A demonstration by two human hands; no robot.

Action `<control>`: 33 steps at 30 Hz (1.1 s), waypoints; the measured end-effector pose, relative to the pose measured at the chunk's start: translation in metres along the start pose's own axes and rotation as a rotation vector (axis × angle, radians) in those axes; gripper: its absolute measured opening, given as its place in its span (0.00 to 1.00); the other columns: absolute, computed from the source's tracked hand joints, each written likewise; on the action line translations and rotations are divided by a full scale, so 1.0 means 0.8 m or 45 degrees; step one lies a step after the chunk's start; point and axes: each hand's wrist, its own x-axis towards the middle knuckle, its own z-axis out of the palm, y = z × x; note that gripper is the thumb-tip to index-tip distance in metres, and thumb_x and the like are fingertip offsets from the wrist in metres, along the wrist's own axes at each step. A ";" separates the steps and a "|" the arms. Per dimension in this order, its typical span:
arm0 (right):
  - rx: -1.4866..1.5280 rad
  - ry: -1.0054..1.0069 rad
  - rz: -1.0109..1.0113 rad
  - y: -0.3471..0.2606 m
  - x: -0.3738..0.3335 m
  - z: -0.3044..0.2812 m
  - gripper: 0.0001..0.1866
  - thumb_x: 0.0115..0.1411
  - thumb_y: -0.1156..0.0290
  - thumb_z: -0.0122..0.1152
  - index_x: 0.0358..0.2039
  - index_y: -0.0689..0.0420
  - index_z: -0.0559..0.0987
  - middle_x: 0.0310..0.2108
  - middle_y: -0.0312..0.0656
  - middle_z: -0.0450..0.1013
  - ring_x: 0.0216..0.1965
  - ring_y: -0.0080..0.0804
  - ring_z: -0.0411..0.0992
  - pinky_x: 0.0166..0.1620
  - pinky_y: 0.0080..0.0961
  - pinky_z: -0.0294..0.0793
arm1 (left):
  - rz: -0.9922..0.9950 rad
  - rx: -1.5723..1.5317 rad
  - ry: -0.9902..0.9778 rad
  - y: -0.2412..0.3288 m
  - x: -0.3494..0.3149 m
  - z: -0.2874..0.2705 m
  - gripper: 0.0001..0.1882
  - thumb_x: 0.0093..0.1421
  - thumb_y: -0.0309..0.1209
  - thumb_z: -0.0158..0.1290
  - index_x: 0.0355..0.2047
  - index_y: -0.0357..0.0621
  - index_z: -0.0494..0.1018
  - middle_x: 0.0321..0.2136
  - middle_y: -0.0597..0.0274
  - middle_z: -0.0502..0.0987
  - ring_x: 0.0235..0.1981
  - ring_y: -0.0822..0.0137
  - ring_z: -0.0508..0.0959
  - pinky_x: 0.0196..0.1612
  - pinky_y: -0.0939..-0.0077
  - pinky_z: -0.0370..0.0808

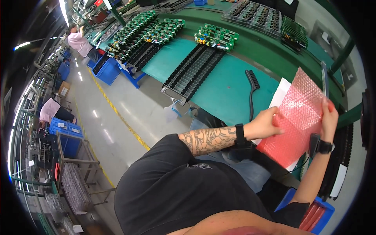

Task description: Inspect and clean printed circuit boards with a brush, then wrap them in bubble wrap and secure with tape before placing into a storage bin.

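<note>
A pink bubble-wrap bag (295, 121) is stretched between my hands over the right end of the green bench mat (231, 98). My left hand (267, 123) pinches its left edge, thumb on the near face. At the opposite edge my right hand (329, 113) grips the bag, some of its fingers hidden behind. A white sheet (279, 93) shows partly behind the bag; whether it touches the bag I cannot tell. Left of the bag lies a black long-handled brush (252, 88), bristle end away from me.
Green circuit boards (217, 36) stand in a black slotted rack (192, 72), with more boards (150, 29) in racks farther left. Clear trays of parts (252, 17) sit on the back shelf. A blue bin (327, 213) with pink bags stands lower right. Another person (80, 42) works far left.
</note>
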 end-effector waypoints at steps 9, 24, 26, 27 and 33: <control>-0.355 -0.079 0.192 0.172 0.054 0.027 0.19 0.71 0.60 0.62 0.45 0.66 0.82 0.39 0.33 0.79 0.39 0.19 0.71 0.45 0.20 0.70 | 0.068 0.369 -0.107 -0.025 -0.025 -0.003 0.25 0.53 0.17 0.54 0.54 0.36 0.71 0.42 0.39 0.78 0.37 0.40 0.80 0.39 0.50 0.77; 0.298 -0.684 -0.927 -0.128 -0.320 -0.111 0.05 0.61 0.69 0.55 0.30 0.52 0.78 0.28 0.39 0.67 0.30 0.32 0.65 0.33 0.30 0.59 | 0.764 0.354 0.120 -0.040 -0.137 0.005 0.09 0.48 0.28 0.62 0.30 0.43 0.75 0.36 0.58 0.74 0.31 0.57 0.76 0.28 0.63 0.72; 0.231 -0.559 -1.005 -0.143 -0.351 -0.100 0.04 0.59 0.70 0.56 0.29 0.52 0.78 0.28 0.38 0.67 0.30 0.32 0.66 0.33 0.30 0.60 | 0.802 0.383 0.169 -0.047 -0.148 0.005 0.09 0.48 0.28 0.63 0.30 0.43 0.75 0.35 0.59 0.74 0.31 0.57 0.76 0.28 0.64 0.72; 0.203 -0.498 -1.044 -0.148 -0.364 -0.094 0.03 0.58 0.71 0.57 0.28 0.52 0.78 0.28 0.37 0.67 0.30 0.32 0.66 0.33 0.30 0.60 | 0.838 0.419 0.216 -0.050 -0.151 0.003 0.10 0.47 0.29 0.63 0.29 0.43 0.75 0.34 0.59 0.74 0.31 0.57 0.76 0.27 0.64 0.72; 0.432 -0.501 -1.184 -0.160 -0.435 -0.111 0.03 0.59 0.71 0.61 0.28 0.50 0.78 0.31 0.36 0.70 0.29 0.30 0.71 0.32 0.27 0.67 | 0.875 0.554 0.491 -0.096 -0.150 0.005 0.11 0.42 0.27 0.62 0.28 0.42 0.75 0.29 0.57 0.76 0.30 0.54 0.77 0.29 0.60 0.73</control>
